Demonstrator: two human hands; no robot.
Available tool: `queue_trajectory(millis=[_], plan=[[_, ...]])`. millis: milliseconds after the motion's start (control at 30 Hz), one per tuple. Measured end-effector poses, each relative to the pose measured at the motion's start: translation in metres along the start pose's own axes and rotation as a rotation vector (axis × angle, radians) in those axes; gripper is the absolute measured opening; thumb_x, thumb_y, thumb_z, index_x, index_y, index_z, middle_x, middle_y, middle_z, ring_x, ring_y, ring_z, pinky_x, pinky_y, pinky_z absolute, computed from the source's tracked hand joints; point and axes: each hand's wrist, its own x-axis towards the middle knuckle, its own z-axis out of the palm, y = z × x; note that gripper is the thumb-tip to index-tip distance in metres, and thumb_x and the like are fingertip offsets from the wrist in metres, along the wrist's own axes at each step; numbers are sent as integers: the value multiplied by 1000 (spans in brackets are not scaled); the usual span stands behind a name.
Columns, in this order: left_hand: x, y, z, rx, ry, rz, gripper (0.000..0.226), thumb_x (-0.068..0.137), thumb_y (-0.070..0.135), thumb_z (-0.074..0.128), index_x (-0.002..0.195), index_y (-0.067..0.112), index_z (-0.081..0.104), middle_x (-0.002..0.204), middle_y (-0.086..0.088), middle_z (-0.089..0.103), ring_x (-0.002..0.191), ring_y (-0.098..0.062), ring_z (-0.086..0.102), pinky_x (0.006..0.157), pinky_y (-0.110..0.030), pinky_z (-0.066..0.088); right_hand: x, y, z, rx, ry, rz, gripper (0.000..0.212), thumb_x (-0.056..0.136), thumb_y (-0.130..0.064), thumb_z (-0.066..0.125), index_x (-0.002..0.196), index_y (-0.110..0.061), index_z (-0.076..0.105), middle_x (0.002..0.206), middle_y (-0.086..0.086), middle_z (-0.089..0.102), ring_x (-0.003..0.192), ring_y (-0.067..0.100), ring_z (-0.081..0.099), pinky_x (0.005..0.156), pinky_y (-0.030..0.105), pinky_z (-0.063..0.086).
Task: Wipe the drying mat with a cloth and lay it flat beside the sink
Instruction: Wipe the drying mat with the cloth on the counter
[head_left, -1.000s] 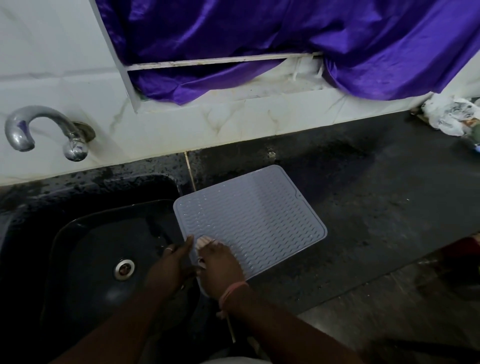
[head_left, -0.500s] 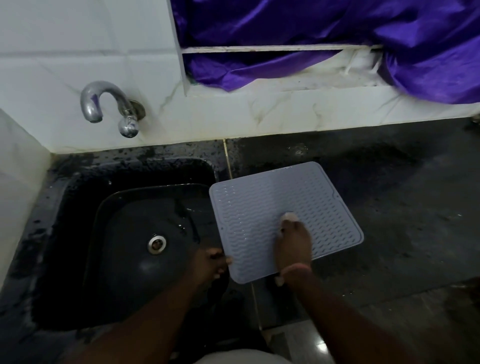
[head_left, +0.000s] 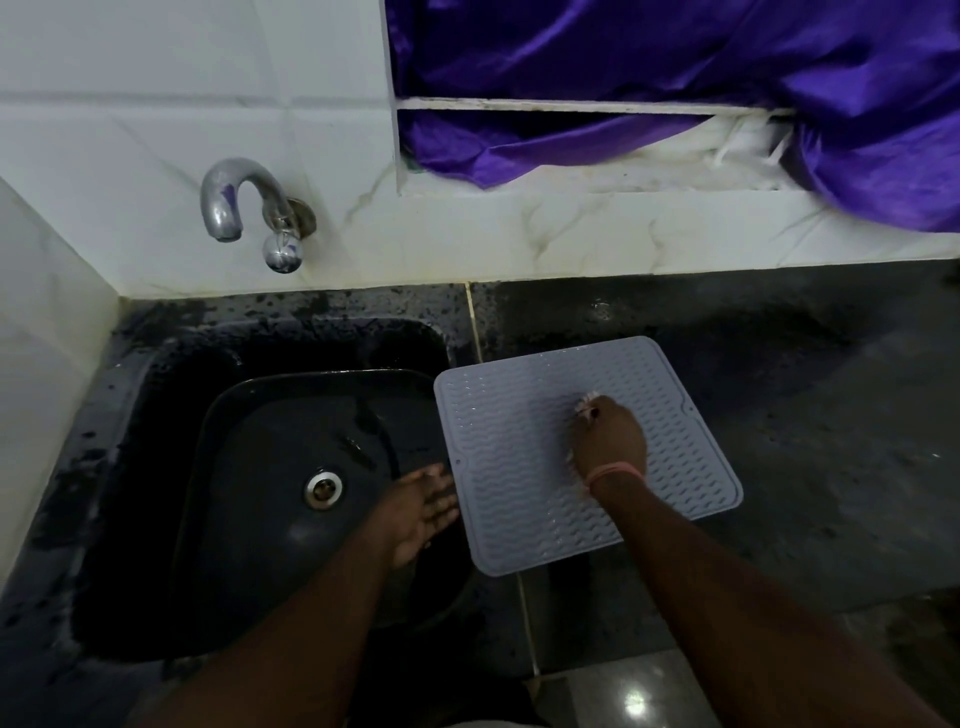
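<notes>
right hand (head_left: 608, 441) bunches a pale cloth (head_left: 588, 401) mid grey ribbed silicone mat (head_left: 519, 467); left hand (head_left: 423, 501), fingers spread, beside its sink-side edge.

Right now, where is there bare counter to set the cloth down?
Bare counter lies right of the drying mat and behind it, up to the wall tiles. The mat's left edge by the sink is crowded: the left hand rests there; the right hand wipes mid-mat.
</notes>
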Motion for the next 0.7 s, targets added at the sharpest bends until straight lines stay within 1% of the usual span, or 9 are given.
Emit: queue_trajectory(millis=[100,200,233,300,367,500,567,633,700], plan=[[-5,2,4,-26,-16,-37,36,106,32,43,128,11,62,120,-7,71,112,-24,66,95,-40,54,-43,-32,37,-95,-36,-183,25,99,-18,46,114,-9,65,111,12,67,102,28,63,95,39,51],[-8,-2,0,-164,-50,-90,66,100,61,30,128,10,62,113,-9,73,104,-26,68,83,-39,53,-103,-77,65,-44,-226,-418,30,97,-19,47,120,-10,63,119,12,64,110,27,61,101,38,48],[-8,-2,-3,-218,-64,-100,76,96,68,26,127,9,63,115,-12,72,106,-29,68,86,-41,53,-112,-88,67,6,-291,-488,25,97,-20,49,113,-10,67,113,9,67,105,23,63,99,36,50],[-7,-1,-8,-318,-93,-123,94,85,82,22,125,8,64,120,-17,70,113,-33,65,101,-48,48,-108,-102,54,208,-394,-396,17,94,-22,55,97,-14,70,94,1,70,87,15,65,86,33,54],[-2,5,-10,-308,-112,-123,110,73,93,22,131,8,60,122,-15,69,116,-33,63,110,-52,40,-76,-99,41,310,-302,-295,14,94,-23,57,94,-18,70,89,-3,69,83,12,64,82,28,53],[12,27,-6,-377,-53,-44,106,78,89,22,143,10,48,132,-12,64,123,-31,57,112,-48,38,16,-71,15,113,-23,-129,21,99,-27,51,102,-15,69,98,3,69,92,20,64,87,34,51],[19,37,0,-453,-70,-23,109,76,91,23,144,8,46,133,-14,62,125,-32,56,111,-48,38,48,-62,16,-10,-18,-75,25,99,-27,51,111,-12,68,105,10,69,97,27,65,89,37,51],[23,40,6,-481,-67,-15,114,73,93,23,143,7,46,132,-14,64,125,-32,57,110,-47,40,53,-69,30,-49,-29,-114,26,99,-23,52,117,-11,67,109,11,70,102,28,65,91,38,52],[25,37,9,-513,-52,-15,114,72,94,23,140,6,49,131,-15,64,125,-32,56,111,-46,39,33,-87,52,-76,-56,-268,27,99,-18,51,121,-12,65,114,10,69,108,26,64,98,36,50]])
